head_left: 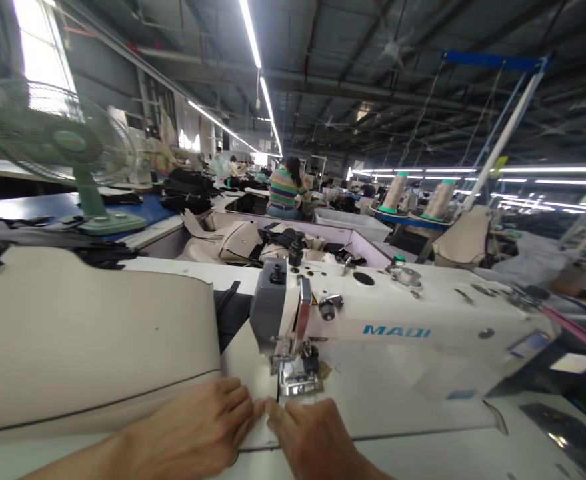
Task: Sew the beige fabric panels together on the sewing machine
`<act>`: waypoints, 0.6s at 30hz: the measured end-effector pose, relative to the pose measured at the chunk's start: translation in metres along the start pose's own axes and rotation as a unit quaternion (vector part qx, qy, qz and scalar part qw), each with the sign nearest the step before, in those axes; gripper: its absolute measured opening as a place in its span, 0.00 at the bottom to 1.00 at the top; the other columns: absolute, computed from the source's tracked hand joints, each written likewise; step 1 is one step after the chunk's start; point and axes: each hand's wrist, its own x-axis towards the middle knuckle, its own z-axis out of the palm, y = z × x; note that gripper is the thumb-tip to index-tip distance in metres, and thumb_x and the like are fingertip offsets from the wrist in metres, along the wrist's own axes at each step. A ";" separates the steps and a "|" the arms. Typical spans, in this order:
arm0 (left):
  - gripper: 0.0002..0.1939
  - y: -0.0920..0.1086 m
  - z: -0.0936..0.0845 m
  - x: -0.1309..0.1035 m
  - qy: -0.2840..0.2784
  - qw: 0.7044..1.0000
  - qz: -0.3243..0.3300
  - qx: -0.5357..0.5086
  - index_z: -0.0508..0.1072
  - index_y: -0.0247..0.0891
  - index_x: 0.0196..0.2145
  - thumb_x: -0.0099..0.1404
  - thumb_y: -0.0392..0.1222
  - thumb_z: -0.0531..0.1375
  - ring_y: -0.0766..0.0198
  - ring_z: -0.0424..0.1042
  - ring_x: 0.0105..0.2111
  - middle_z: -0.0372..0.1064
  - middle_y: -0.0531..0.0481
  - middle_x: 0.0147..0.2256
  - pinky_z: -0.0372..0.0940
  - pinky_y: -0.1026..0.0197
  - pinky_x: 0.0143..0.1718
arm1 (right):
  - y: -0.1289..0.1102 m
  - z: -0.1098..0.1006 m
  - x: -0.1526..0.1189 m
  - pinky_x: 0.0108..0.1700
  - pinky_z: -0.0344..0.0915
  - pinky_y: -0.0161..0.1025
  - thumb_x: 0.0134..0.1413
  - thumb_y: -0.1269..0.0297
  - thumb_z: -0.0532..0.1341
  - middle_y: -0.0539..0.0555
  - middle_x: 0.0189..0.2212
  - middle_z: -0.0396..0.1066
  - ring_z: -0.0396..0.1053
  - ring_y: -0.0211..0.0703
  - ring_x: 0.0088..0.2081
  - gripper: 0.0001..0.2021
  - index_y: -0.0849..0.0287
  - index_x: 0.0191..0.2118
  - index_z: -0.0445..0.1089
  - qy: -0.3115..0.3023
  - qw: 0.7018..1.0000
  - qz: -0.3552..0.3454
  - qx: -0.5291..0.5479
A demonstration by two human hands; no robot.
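A white sewing machine (pixel 393 313) stands in the middle and right of the head view. Under its needle area lies a cream leather-like piece (pixel 253 363) with a dark edge. Just in front of the presser foot (pixel 300 383), my left hand (pixel 203 417) presses on that piece, fingers closed and bent, its fingertips at the seam edge. Close against it on the right, my right hand (pixel 310 430) pinches the edge of the same piece. The two hands' fingertips almost touch. A large cream panel (pixel 93 333) with a dark seam lies to the left, beside my left forearm.
A green fan (pixel 90 200) stands on a blue table (pixel 47 207) at the left. Behind the machine, a bin (pixel 367 250) holds more cream and black pieces. Thread cones (pixel 395 192) stand at the right. A person in a striped shirt (pixel 285 190) is farther back.
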 end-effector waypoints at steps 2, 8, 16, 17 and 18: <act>0.11 -0.001 -0.001 0.002 -0.008 1.000 -0.015 0.002 0.72 0.34 0.45 0.64 0.34 0.61 0.58 0.66 0.29 0.71 0.51 0.30 0.57 0.54 0.30 | 0.003 0.004 0.000 0.19 0.39 0.42 0.65 0.72 0.51 0.47 0.22 0.68 0.65 0.41 0.19 0.08 0.60 0.44 0.65 0.006 1.000 0.008 0.010; 0.05 -0.007 0.008 0.005 -0.025 0.999 -0.038 -0.014 0.72 0.37 0.40 0.64 0.35 0.60 0.58 0.66 0.31 0.71 0.53 0.32 0.58 0.54 0.31 | 0.008 0.007 0.003 0.19 0.41 0.42 0.66 0.72 0.50 0.48 0.24 0.70 0.69 0.41 0.21 0.11 0.62 0.50 0.65 -0.026 0.999 0.019 0.007; 0.08 -0.020 0.029 0.009 -0.036 0.999 -0.036 -0.006 0.72 0.37 0.41 0.63 0.31 0.59 0.57 0.69 0.33 0.73 0.52 0.35 0.60 0.54 0.34 | 0.007 0.004 0.008 0.20 0.46 0.42 0.68 0.69 0.48 0.49 0.26 0.71 0.70 0.41 0.23 0.14 0.63 0.53 0.65 -0.039 0.997 0.069 0.012; 0.08 -0.021 0.030 0.010 -0.035 0.999 -0.035 -0.009 0.72 0.37 0.41 0.63 0.30 0.59 0.57 0.69 0.34 0.73 0.52 0.35 0.60 0.54 0.33 | 0.007 0.003 0.008 0.21 0.48 0.42 0.68 0.69 0.49 0.49 0.26 0.71 0.70 0.41 0.24 0.13 0.62 0.52 0.65 -0.041 0.996 0.073 0.019; 0.08 -0.023 0.032 0.011 -0.032 0.999 -0.038 -0.012 0.73 0.37 0.41 0.63 0.30 0.59 0.56 0.69 0.33 0.73 0.52 0.35 0.60 0.54 0.33 | 0.006 0.003 0.008 0.21 0.48 0.41 0.67 0.69 0.49 0.49 0.26 0.71 0.70 0.41 0.24 0.12 0.60 0.51 0.66 -0.042 0.996 0.078 0.027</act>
